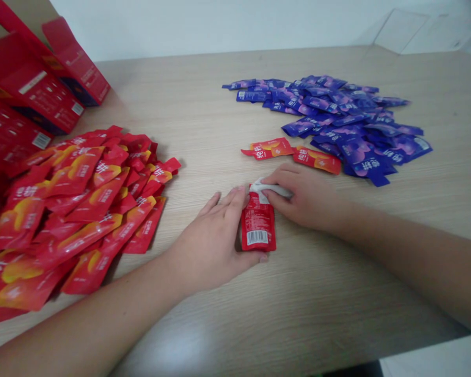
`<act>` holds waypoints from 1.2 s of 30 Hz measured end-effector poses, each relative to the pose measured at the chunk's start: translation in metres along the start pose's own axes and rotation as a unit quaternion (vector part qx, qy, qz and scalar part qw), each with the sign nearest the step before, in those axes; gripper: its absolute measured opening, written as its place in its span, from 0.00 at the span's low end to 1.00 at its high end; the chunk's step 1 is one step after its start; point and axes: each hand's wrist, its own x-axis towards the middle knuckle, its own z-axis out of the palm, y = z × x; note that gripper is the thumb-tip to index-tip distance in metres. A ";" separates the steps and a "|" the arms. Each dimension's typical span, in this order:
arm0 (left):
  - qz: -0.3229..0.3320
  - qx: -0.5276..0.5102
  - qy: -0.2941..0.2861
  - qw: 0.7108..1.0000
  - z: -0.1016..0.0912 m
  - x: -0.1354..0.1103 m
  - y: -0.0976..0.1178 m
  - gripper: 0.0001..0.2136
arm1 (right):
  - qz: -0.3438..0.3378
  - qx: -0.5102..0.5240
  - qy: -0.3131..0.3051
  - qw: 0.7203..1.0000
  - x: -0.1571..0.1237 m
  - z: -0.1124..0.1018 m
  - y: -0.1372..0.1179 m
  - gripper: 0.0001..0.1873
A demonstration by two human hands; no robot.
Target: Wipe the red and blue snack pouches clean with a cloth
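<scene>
A red pouch (258,219) lies back side up on the table, its barcode nearest me. My left hand (208,248) steadies it, with the fingers along its left edge and the thumb at its bottom edge. In my right hand (308,196) a white cloth (277,189), bunched between thumb and fingers, presses on the top end of the pouch. Part of that end is hidden under the cloth. Just beyond my right hand lie two red-and-orange pouches (272,148), front side up, end to end.
A large heap of red pouches (90,193) spreads over the left side. Behind it stand several red cardboard boxes (35,89), at least some with flaps up. Purple-blue pouches (337,112) are piled at the back right. The wooden table (172,104) meets a white wall.
</scene>
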 end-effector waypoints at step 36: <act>-0.002 0.006 0.013 1.000 0.001 -0.002 -0.001 0.57 | -0.060 0.047 -0.014 0.997 -0.011 -0.008 -0.030 0.08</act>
